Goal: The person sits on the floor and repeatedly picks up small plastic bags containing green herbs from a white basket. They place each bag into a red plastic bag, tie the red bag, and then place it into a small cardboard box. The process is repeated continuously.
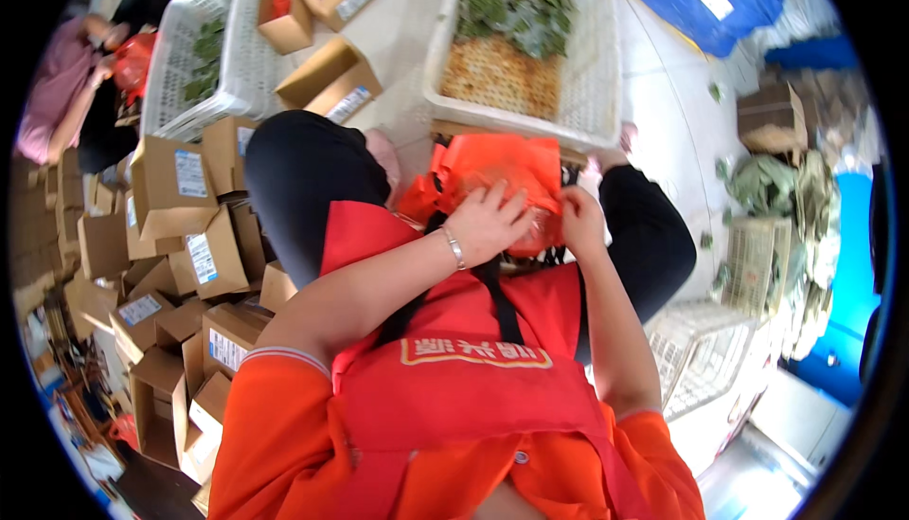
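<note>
A red plastic bag (515, 161) lies between my knees, partly covered by my hands, and its far side spreads towards the white crate. My left hand (490, 225), with a bracelet at the wrist, rests flat on the bag with its fingers spread. At the bag's right edge, the curled fingers of my right hand (582, 218) pinch the plastic. Near that hand the plastic looks shiny and see-through; what is inside cannot be made out.
Beyond the bag stands a white plastic crate (522, 111) holding green leafy stems. Open cardboard boxes (330, 83) stand ahead on the left, and a heap of labelled cartons (213, 257) fills my left side. A co-worker (64, 101) handles another red bag (135, 65). Empty crates (703, 356) stand right.
</note>
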`<state>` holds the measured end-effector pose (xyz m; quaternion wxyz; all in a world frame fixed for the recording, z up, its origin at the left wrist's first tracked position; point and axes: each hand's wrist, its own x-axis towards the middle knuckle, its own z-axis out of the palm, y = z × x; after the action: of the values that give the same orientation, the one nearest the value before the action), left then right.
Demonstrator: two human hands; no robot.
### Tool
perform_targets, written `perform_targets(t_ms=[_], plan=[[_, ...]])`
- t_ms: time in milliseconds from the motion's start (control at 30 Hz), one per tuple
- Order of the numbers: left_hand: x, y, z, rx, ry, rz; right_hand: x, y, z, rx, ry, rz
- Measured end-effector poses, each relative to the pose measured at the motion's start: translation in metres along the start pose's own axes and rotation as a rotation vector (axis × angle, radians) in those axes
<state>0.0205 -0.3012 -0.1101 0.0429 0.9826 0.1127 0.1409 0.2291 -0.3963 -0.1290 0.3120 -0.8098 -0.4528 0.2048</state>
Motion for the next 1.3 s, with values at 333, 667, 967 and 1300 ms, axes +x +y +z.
perform_targets(t_ms=[333, 667, 967, 1300], plan=[[0.009, -0.063, -0.097, -1.334, 0.169, -0.647, 0.019, -0.14, -0.087, 0.748, -0.33, -0.177], [0.0, -0.195, -0.177, -1.609, 0.857, -0.871, 0.124, -0.258, -0.009, 1.148, -0.508, -0.169], [-0.154, -0.335, -0.014, -0.656, 0.509, -1.686, 0.256, -0.349, 0.204, 0.261, -0.25, -0.969], [-0.183, -0.324, 0.063, -0.967, 0.724, -1.657, 0.263, -0.33, 0.319, -0.322, -0.568, -1.482]])
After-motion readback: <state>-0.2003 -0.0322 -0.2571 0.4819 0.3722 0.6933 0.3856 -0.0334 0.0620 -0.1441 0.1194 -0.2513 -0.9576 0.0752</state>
